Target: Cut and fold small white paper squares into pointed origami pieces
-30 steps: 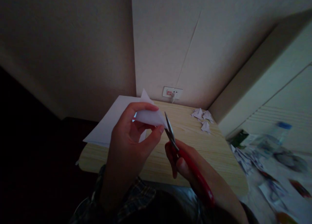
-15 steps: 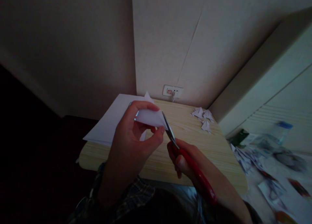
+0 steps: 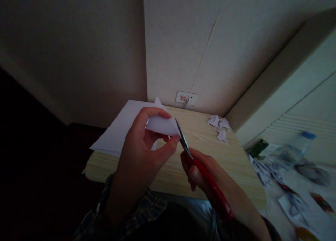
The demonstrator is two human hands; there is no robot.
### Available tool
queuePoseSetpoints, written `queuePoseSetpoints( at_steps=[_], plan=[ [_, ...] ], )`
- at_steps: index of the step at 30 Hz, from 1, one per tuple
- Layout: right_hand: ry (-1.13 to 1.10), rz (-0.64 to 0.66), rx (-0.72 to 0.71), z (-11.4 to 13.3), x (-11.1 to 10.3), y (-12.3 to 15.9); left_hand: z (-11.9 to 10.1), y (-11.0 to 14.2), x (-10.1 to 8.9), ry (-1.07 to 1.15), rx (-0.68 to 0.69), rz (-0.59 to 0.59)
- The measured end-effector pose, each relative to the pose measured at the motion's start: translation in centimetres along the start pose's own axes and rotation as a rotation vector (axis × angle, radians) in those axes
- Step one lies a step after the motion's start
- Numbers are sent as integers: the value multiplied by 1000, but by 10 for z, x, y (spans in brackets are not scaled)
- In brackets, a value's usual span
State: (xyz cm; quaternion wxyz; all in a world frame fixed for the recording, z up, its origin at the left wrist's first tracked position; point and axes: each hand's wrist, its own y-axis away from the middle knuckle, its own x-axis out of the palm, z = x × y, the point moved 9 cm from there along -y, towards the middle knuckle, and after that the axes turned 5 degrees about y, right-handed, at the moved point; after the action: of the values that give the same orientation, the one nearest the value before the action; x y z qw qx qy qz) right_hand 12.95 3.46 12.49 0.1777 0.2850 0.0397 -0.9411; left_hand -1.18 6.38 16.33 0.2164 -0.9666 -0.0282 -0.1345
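My left hand [image 3: 144, 153] pinches a folded piece of white paper [image 3: 162, 126] between thumb and fingers, above the table. The paper's right edge lies against the blades of red-handled scissors [image 3: 210, 179]. Those scissors are in my right hand [image 3: 217, 181], whose fingers and thumb close around the handles. The blades look nearly closed and point up and to the left; whether paper lies between them I cannot tell. Behind my left hand, white paper sheets [image 3: 115, 129] rest on the table's left side.
The pale wooden table [image 3: 204, 143] stands against the wall. Three small folded paper pieces [image 3: 214, 121] lie at its back right. A wall socket [image 3: 187, 98] holds a plug. At right, a lower white surface bears more folded papers [image 3: 262, 169] and a blue-capped bottle [image 3: 301, 143].
The scissor blades and my left thumb have shifted very slightly against the paper's right edge. Otherwise both hands hold almost the same pose.
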Motion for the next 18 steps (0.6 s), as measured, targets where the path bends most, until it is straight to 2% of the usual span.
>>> queuePoseSetpoints(
  at_steps=[10,18],
  plan=[
    [37,-21,44,4,-1,4,4,-2,-1,47,-22,-5],
    [34,-3,51,-1,-5,3,6,-1,-2,62,-64,14]
  ],
)
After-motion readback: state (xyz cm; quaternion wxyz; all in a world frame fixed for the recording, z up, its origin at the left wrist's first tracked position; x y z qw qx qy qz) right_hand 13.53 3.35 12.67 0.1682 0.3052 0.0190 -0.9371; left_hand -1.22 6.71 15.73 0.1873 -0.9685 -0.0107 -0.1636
